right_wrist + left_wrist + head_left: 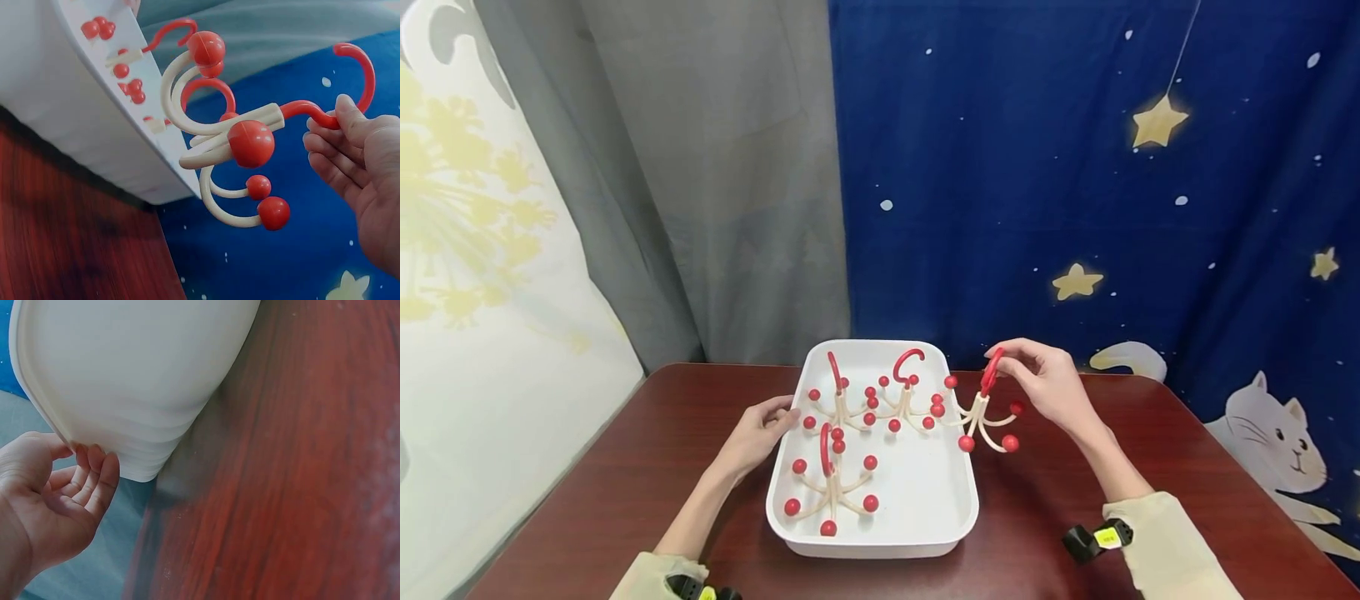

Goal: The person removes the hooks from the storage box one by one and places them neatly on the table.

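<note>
At the right of the tray, my right hand (1048, 385) pinches the red hook of a hooked piece (980, 408) between thumb and fingers. This piece has a cream stem that splits into several curved arms tipped with red balls; it hangs raised beside the tray's right rim. My left hand (755, 440) grips the left rim of the white tray (880, 550), thumb over the edge. In the left wrist view its fingers (103, 484) curl against the outer wall. Three similar pieces stand hook-up in the tray: back left (840, 404), back right (906, 402) and front left (831, 483).
The tray sits on a dark red-brown wooden table (1045, 533). Behind the table hang a grey curtain (752, 208) and a blue curtain (985, 208) with stars and a cat. A white patterned cloth (505, 375) hangs at the left.
</note>
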Motion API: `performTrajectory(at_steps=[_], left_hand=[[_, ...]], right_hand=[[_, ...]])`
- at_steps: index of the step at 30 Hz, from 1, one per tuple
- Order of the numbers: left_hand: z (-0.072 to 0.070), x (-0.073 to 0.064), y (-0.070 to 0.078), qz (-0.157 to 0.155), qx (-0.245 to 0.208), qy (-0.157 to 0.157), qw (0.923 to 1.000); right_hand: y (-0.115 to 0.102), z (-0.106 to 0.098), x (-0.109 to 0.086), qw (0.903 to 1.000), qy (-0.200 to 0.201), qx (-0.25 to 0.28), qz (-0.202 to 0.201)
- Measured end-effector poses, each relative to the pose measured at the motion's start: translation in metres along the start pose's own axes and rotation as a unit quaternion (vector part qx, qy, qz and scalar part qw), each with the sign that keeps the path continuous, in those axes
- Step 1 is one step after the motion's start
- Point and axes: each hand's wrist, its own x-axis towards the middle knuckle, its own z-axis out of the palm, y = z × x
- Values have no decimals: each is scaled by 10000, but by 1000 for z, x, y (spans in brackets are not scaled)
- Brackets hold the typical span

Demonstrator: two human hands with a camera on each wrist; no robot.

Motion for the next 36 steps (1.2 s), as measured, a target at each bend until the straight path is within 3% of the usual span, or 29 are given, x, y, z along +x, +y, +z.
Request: performTrajectory(at_steps=[7, 11, 14, 18, 21, 31, 36], left_hand=[[1, -9, 19, -82, -112, -51, 9999], [1, -3, 6, -1, -46, 1, 10000], [1, 1, -3, 27, -7, 56, 10000], [1, 0, -4, 13, 2, 76, 10000], [1, 0, -3, -4, -20, 55, 10000], [1, -14, 26, -105, -4, -11, 9999], [2, -17, 31, -111, 39, 6, 9999]], right_hand=[[15, -11, 1, 9988, 412, -224, 103], [25, -15, 1, 9979, 488, -330, 262], [48, -17, 1, 9973, 477, -359, 423], [79, -18, 2, 9945, 607, -698, 496], [86, -18, 3, 9906, 753, -1005, 540], [109, -10, 2, 9795, 839, -1376, 1205], [117, -7, 5, 9767, 909, -1377, 1371]])
